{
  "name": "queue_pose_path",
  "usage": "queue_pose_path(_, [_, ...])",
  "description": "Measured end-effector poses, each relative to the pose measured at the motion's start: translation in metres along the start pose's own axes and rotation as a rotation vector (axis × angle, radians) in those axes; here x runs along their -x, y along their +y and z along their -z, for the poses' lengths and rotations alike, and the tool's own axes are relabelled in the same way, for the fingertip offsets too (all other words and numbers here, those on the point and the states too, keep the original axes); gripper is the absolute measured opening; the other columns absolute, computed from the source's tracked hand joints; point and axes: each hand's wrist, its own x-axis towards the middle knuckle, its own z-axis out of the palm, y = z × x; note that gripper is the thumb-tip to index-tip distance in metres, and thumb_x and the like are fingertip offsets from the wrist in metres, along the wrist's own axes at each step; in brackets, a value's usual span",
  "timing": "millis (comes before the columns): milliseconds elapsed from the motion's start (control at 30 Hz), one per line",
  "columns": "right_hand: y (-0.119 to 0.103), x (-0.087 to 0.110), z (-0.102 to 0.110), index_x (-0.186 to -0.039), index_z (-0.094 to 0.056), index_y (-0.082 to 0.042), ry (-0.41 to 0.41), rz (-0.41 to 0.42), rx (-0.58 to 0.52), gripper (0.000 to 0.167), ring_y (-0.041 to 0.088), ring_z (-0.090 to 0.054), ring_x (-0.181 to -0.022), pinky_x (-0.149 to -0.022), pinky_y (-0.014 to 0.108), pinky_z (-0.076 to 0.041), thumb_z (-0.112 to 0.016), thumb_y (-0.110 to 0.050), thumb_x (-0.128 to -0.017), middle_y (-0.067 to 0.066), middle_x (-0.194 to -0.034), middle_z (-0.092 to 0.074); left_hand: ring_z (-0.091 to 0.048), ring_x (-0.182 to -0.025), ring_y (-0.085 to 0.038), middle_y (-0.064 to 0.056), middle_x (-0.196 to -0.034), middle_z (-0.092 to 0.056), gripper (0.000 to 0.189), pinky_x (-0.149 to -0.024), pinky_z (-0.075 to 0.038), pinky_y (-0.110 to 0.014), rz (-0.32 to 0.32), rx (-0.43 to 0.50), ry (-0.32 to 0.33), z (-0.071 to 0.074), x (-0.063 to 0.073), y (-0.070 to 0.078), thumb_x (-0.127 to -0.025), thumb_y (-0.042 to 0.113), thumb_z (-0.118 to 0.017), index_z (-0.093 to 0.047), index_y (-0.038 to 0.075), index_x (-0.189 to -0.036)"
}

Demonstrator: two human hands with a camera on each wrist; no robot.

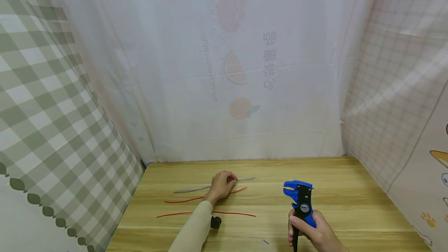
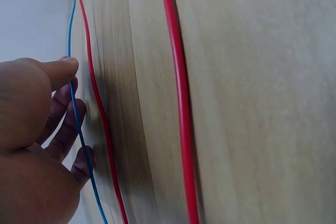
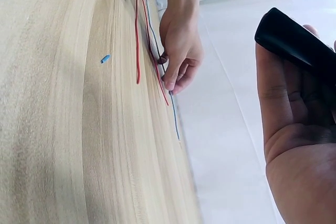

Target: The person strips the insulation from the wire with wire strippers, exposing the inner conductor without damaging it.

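Note:
Thumb and fingertips of my left hand (image 1: 220,186) pinch a thin blue wire (image 1: 190,191) at the back of the wooden table. Past the hand, the wire's right end (image 3: 179,139) shows a pale tip. In the left wrist view the blue wire (image 2: 70,30) runs between thumb and index finger, across the other fingers. My right hand (image 1: 311,231) grips a blue and black wire stripper (image 1: 303,194) by its handles, upright at the right. Its jaws stand apart, with nothing between them. Only a black handle (image 3: 294,38) shows in the right wrist view.
Two red wires lie nearer the front: one red wire (image 1: 182,201) passes by the left wrist, another red wire (image 1: 238,214) by the forearm. A short blue scrap (image 1: 266,241) lies near the front edge. White curtain (image 1: 175,127) hangs behind the table.

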Motion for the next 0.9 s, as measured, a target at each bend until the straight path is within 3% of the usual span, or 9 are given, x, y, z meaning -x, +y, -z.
queue_pose_path(267, [0.000, 0.000, 0.000, -0.130, -0.062, -0.013, 0.000, -0.005, 0.011, 0.031, 0.015, -0.081, -0.098, -0.098, 0.043, -0.069, -0.033, -0.008, -0.123, -0.001, -0.106, -0.080, -0.069, -0.087, -0.009, -0.001, -0.098, -0.082, 0.007, -0.083, -0.052, -0.035, -0.087, -0.013, 0.052, -0.005, -0.001, -0.009, -0.104, 0.009, -0.079, -0.085, 0.011, -0.101])
queue_pose_path(367, [0.000, 0.000, 0.000, -0.130, -0.062, -0.012, 0.003, -0.004, 0.017, 0.031, 0.015, -0.081, -0.098, -0.098, 0.043, -0.069, -0.032, -0.007, -0.123, -0.001, -0.106, -0.080, -0.073, -0.090, -0.013, -0.001, -0.099, -0.083, 0.006, -0.087, -0.053, -0.038, -0.061, -0.020, 0.046, -0.005, -0.001, -0.007, -0.104, 0.009, -0.079, -0.085, 0.012, -0.103])
queue_pose_path(400, [0.000, 0.000, 0.000, -0.130, -0.062, -0.012, 0.005, -0.005, 0.018, 0.030, 0.015, -0.081, -0.098, -0.098, 0.043, -0.069, -0.033, -0.007, -0.123, -0.001, -0.106, -0.080, -0.074, -0.092, -0.016, -0.003, -0.101, -0.083, 0.006, -0.088, -0.054, -0.040, -0.029, -0.015, 0.032, -0.002, 0.000, 0.000, -0.103, 0.006, -0.080, -0.085, 0.009, -0.104])
queue_pose_path(600, [-0.001, 0.000, -0.001, -0.129, -0.062, -0.012, 0.003, 0.008, 0.023, 0.031, 0.014, -0.081, -0.098, -0.097, 0.042, -0.070, -0.032, -0.007, -0.123, -0.001, -0.106, -0.080, -0.077, -0.095, -0.020, -0.004, -0.102, -0.084, 0.006, -0.089, -0.057, -0.036, -0.019, -0.025, 0.022, -0.002, 0.001, -0.001, -0.103, 0.009, -0.081, -0.085, 0.008, -0.107])
queue_pose_path(700, [-0.001, 0.000, -0.002, -0.129, -0.062, -0.012, -0.004, 0.022, 0.021, 0.032, 0.014, -0.081, -0.098, -0.096, 0.042, -0.070, -0.031, -0.006, -0.122, -0.002, -0.106, -0.080, -0.077, -0.093, -0.017, -0.003, -0.101, -0.084, 0.008, -0.087, -0.059, -0.034, -0.069, -0.003, 0.039, -0.006, 0.000, -0.012, -0.105, 0.012, -0.079, -0.084, 0.008, -0.109])
queue_pose_path(800, [0.000, 0.000, -0.002, -0.129, -0.063, -0.012, -0.008, 0.030, 0.015, 0.033, 0.014, -0.082, -0.098, -0.096, 0.042, -0.070, -0.031, -0.005, -0.122, -0.001, -0.106, -0.080, -0.075, -0.090, -0.012, -0.001, -0.100, -0.083, 0.010, -0.081, -0.059, -0.030, -0.161, 0.015, 0.094, -0.019, -0.005, -0.039, -0.106, 0.016, -0.076, -0.083, 0.011, -0.109])
queue_pose_path(900, [0.000, 0.000, -0.002, -0.129, -0.063, -0.013, -0.005, 0.027, 0.011, 0.033, 0.014, -0.082, -0.098, -0.096, 0.043, -0.070, -0.031, -0.005, -0.122, -0.001, -0.106, -0.080, -0.074, -0.092, -0.009, 0.000, -0.103, -0.082, 0.013, -0.080, -0.059, -0.029, -0.200, 0.034, 0.107, -0.024, -0.006, -0.055, -0.108, 0.022, -0.075, -0.083, 0.013, -0.112])
